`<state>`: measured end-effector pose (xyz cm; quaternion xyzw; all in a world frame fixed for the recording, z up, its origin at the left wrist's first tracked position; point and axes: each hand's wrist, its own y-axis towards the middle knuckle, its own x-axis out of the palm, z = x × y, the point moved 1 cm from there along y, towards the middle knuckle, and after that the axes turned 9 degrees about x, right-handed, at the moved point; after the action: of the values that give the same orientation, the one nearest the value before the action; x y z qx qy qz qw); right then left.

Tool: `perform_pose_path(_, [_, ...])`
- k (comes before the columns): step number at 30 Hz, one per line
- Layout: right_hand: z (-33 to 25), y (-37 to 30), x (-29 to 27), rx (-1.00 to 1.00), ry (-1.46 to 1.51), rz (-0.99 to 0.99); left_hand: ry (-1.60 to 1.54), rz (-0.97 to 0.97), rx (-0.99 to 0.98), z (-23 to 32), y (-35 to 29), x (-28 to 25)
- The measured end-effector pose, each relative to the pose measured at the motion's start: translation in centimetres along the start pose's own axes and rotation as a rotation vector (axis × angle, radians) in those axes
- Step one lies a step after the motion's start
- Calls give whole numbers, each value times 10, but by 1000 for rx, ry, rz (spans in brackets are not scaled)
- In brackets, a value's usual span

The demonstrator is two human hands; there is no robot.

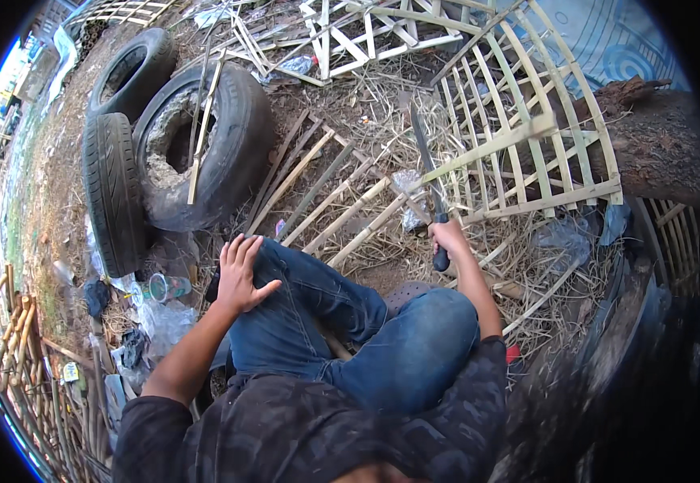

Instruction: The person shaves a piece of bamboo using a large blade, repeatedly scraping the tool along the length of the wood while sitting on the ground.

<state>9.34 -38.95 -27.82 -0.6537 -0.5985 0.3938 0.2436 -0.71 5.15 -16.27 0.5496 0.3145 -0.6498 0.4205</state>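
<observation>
My right grip (pixel 446 236) is wrapped round the dark handle of a long knife (pixel 424 146), fingers pressed together on it just beyond my right knee; the blade points away from me over the straw-littered ground (pixel 64 193), and a long pale bamboo strip (pixel 495 147) crosses it, though from here I can't fairly tell whether the two touch; my left grip (pixel 241 276) holds nothing, its fingers spread and thumb held out, seemingly resting on my left knee, on the blue jeans (pixel 286 338); between my knees and the blade's left side lie several loose-looking slats (pixel 348 216), set aslant; to the right of the blade stands a curved bamboo lattice (pixel 519 145), and behind it, toward the right edge of the ground, lies a thick rough log (pixel 656 149); toward the left edge are three tyres, the largest tyre (pixel 245 133) with two thin sticks across its opening; nearer me, below the tyres, a clear plastic cup (pixel 171 287) lies beside crumpled clear plastic (pixel 165 322); bundled poles (pixel 20 346) fill the near left corner.
</observation>
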Motion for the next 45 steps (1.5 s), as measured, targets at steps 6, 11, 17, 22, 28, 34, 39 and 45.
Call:
perform_pose_path(6, [-46,-17,-15,-32,45,-27,-11,-36,-19,-3,-8,-4])
perform_pose_path(11, [-64,-44,-14,-143,142,-76,11,-14,-23,-3,-11,-9])
perform_pose_path(17, [-30,8,-2,-19,12,23,3,-13,-3,-1,-2,-7])
perform_pose_path(22, [-77,-45,-16,-193,86,-26,3,-9,-21,-1,-12,-8])
perform_pose_path(28, [21,32,2,5,-46,15,13,-37,3,-3,-5,-1])
perform_pose_path(34, [-34,-2,-10,-53,192,-31,8,-20,-12,-7,-10,-2])
perform_pose_path(39, [-63,-30,-32,-171,152,4,22,-24,-33,-5,-9,-5])
perform_pose_path(45, [-40,-52,-40,-204,162,-71,-18,33,-50,0,-11,-7])
